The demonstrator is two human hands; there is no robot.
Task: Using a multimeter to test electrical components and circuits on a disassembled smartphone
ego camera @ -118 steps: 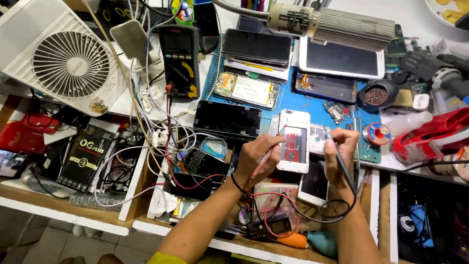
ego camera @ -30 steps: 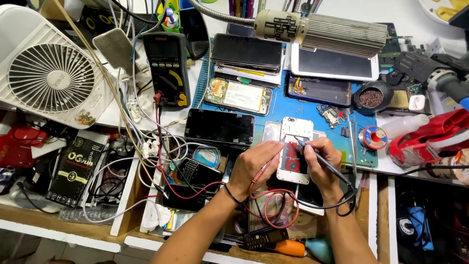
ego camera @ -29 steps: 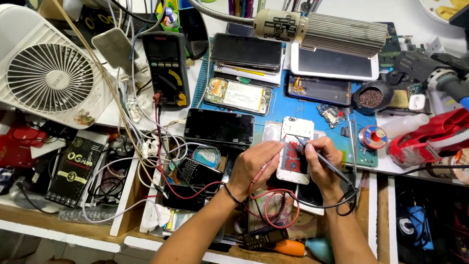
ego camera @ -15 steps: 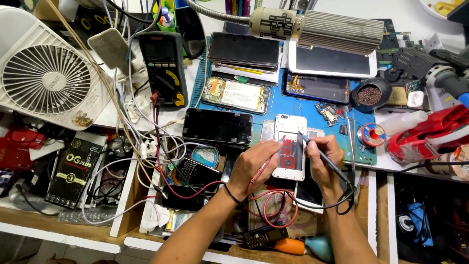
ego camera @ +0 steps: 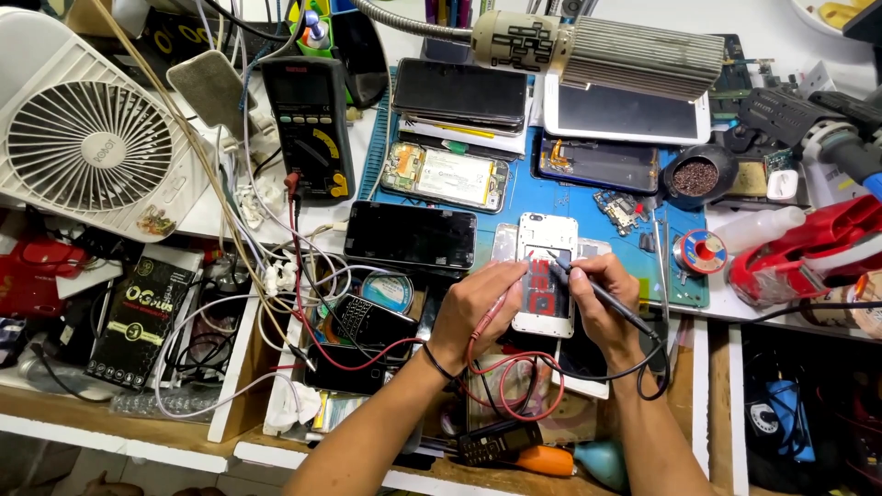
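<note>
Head camera looks straight down on both hands working over an opened white smartphone (ego camera: pixel 546 276) lying back-up on a blue work mat (ego camera: pixel 588 197). Left hand (ego camera: pixel 478 308) is curled around a red probe (ego camera: pixel 496 308), pinched between thumb and fingers, its tip resting on the red-marked interior of the phone. Right hand (ego camera: pixel 602 298) grips a black probe (ego camera: pixel 597 287) in the same pen-like way, its point touching the phone's inside just right of the red tip. Red lead (ego camera: pixel 514 386) and black lead (ego camera: pixel 654 367) loop down across the wrists toward the near edge of the tabletop (ego camera: pixel 808 37).

Just left of the phone lies a black smartphone (ego camera: pixel 411 236), screen dark. Beyond it on the mat sits another opened phone with its battery showing (ego camera: pixel 446 174), and a stack of dark phones (ego camera: pixel 459 96) farther up. A white tablet (ego camera: pixel 625 112) lies under a ribbed lamp head (ego camera: pixel 606 55). Right of the hands are a solder spool (ego camera: pixel 698 251) and a round black tin of brownish material (ego camera: pixel 695 174). A dark multimeter (ego camera: pixel 308 124) stands well left of the mat, and a white fan (ego camera: pixel 87 147) fills the far left.
</note>
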